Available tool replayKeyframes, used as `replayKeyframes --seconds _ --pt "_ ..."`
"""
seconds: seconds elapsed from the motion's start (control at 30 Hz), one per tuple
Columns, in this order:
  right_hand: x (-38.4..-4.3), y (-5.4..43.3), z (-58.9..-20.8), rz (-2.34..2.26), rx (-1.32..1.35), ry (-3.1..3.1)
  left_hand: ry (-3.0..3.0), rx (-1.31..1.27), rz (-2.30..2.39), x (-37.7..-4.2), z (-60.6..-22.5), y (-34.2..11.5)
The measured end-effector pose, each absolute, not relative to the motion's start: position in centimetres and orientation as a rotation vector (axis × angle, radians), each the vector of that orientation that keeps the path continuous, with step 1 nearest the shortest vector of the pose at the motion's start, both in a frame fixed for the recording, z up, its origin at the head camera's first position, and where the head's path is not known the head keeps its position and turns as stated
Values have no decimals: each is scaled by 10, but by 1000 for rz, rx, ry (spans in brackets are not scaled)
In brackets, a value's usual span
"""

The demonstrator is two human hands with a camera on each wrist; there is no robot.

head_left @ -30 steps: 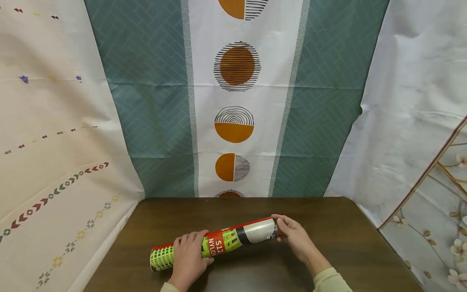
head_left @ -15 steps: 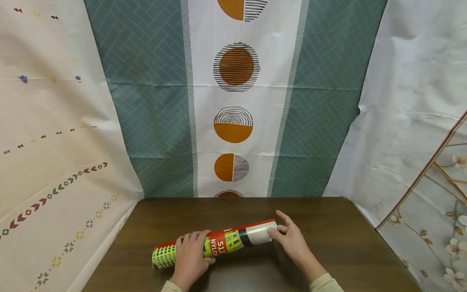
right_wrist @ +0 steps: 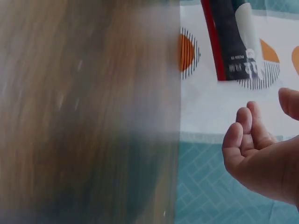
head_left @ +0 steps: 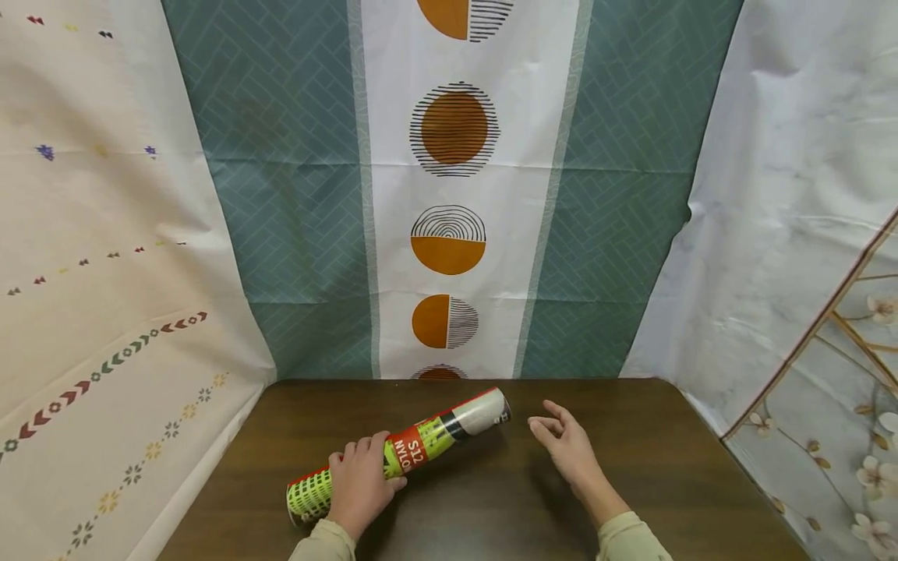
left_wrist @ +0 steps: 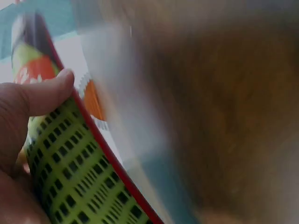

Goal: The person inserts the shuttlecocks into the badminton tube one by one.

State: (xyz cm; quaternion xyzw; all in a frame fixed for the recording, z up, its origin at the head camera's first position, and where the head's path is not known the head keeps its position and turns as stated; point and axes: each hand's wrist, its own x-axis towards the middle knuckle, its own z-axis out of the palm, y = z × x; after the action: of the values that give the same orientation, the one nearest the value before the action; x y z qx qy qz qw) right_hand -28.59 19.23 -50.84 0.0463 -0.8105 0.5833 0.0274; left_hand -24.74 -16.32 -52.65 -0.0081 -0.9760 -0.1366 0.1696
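A long shuttlecock tube [head_left: 409, 448], printed green, red, black and silver with "NYLO" lettering, slants up to the right above the table. My left hand [head_left: 361, 483] grips it left of its middle; in the left wrist view the thumb [left_wrist: 49, 93] lies across the tube's green grid print [left_wrist: 84, 172]. Just right of the tube's raised end, my right hand [head_left: 570, 452] is apart from it, fingers loosely bent and holding nothing. The right wrist view shows that hand [right_wrist: 261, 149] below the tube's dark end [right_wrist: 233, 46]. The tube's inside is not visible.
A dark brown table [head_left: 477, 522] lies under both hands. Behind it hangs a green and white cloth [head_left: 302, 234] with orange circles. Patterned fabric [head_left: 140, 351] borders the left side, and a floral cloth [head_left: 772, 312] borders the right.
My right hand has let go of the tube's right end and moved slightly away. The tube, still in my left hand, has tilted so its right end sits higher and farther left.
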Motion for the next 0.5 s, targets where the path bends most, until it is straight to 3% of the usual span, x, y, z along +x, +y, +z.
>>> replayKeyframes --seconds 0.23,0.5 --pt "-286 205 -516 1826 75 -2513 -2807 249 -344 -279 -534 -180" --pt "-285 216 -520 1870 39 -2530 -2861 387 -302 -286 -538 -178"
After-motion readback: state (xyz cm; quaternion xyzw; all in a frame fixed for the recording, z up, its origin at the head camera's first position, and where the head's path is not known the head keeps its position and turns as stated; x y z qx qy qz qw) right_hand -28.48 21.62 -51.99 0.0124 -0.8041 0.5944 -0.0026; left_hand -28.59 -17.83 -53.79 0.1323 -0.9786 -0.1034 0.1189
